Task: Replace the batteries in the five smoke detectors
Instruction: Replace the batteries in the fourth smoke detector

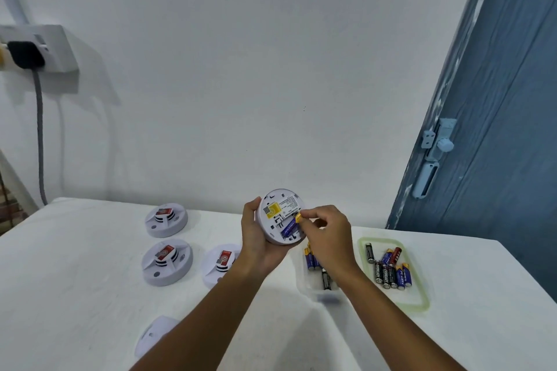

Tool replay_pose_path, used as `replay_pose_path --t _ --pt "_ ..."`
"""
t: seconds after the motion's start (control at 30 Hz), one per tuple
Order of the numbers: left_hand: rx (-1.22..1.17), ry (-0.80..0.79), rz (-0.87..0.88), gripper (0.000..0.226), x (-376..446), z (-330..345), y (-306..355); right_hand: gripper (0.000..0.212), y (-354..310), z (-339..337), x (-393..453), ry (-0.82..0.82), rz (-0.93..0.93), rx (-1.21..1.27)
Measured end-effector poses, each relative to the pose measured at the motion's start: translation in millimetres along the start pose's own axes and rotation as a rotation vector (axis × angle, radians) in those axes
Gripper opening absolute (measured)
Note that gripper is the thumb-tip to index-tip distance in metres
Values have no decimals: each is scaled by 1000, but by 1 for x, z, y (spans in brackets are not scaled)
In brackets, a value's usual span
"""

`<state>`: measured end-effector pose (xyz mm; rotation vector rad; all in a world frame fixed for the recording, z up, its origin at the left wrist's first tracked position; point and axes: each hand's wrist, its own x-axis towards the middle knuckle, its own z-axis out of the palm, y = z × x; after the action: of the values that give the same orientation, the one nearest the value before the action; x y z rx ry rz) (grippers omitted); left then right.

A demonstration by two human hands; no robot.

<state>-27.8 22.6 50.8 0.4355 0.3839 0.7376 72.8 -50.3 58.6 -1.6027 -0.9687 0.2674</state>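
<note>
Green-rimmed lid (pixel 420 295) is holding batteries (pixel 390 269) reading EVEREADY; left grip (pixel 259 238) is clasping detector (pixel 278 215), right grip (pixel 327 233) pinching battery (pixel 290 226).

label print (pixel 290 201) unreadable — nearest detector (pixel 152 335) half-hidden by forearm

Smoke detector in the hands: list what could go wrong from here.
1. The left hand holds the smoke detector in mid-air while the right hand pinches the blue battery at its yellow end; it sits tilted in the bay and may slip out or seat crooked.
2. Two containers, the clear tub and green-rimmed lid, hold similar batteries; old and new could get mixed.
</note>
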Motion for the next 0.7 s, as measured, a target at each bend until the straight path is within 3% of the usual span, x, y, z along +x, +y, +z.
replay_pose_path --t 0.2,0.5,0.6,0.7 --pt "-42 6 25 46 5 -2 4 41 11 2 -14 -24 -146 -77" --pt "-9 9 29 47 5 -7 5 45 33 -2 -11 -158 -519 -460" --pt "1 14 -5 47 5 -14 7 45 29 -14 3 -273 -288 -178" --pt "0 25 -32 48 8 -23 6 35 33 -27 19 -185 -46 -156"
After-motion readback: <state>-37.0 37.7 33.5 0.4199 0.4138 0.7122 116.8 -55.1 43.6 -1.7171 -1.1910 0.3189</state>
